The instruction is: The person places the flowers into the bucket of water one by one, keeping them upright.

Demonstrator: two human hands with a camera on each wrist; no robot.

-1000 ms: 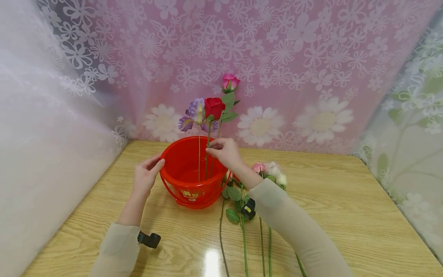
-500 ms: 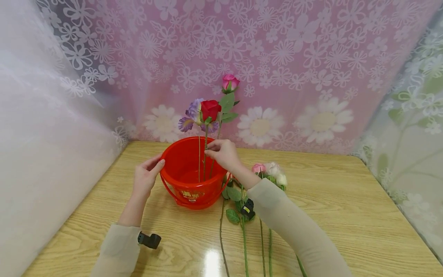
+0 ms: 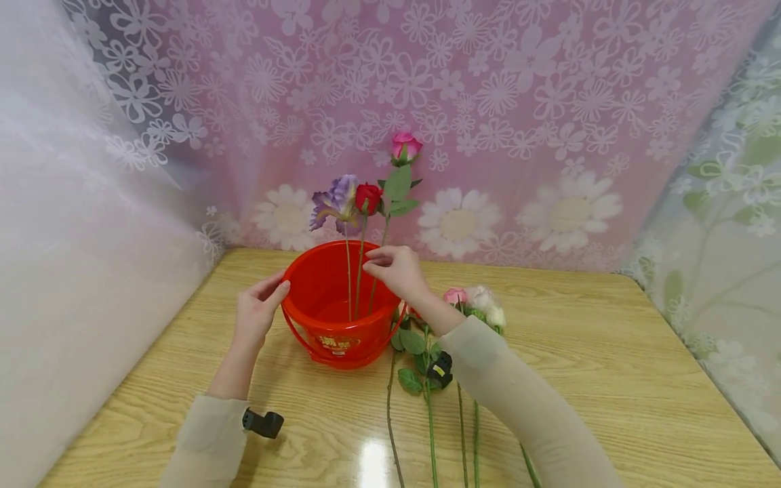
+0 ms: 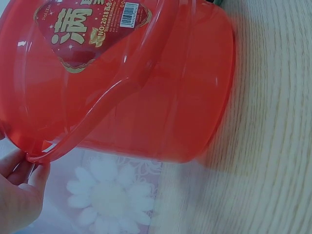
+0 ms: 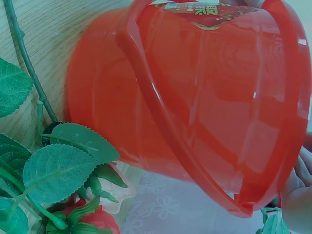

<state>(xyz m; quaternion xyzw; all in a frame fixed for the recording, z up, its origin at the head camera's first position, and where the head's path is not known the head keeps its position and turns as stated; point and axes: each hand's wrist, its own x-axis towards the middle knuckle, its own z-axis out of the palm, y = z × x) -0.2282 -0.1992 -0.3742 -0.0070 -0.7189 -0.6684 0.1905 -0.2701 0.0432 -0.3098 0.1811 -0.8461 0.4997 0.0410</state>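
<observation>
A red bucket (image 3: 342, 339) stands upright on the table, its handle hanging down at the front. My left hand (image 3: 259, 308) grips the rim at the left; in the left wrist view its fingers are at the handle joint. Inside the bucket stand a red rose (image 3: 369, 198), a purple iris (image 3: 337, 202) and a pink rose (image 3: 405, 148), all leaning toward the back. Over the right side of the rim is my right hand (image 3: 396, 271), its fingertips just beside the red rose's stem and seemingly apart from it. The bucket mostly hides this hand in the right wrist view.
Right of the bucket, several flowers lie on the wooden table (image 3: 579, 352), among them a light pink one (image 3: 455, 295) and white ones (image 3: 485, 305). Their stems run toward the front edge, partly under the right forearm. A pink floral curtain (image 3: 518, 135) hangs behind.
The red rose has shifted left and tipped back, and the right hand's fingers have come off its stem. The iris has turned slightly. My left hand has stayed on the rim.
</observation>
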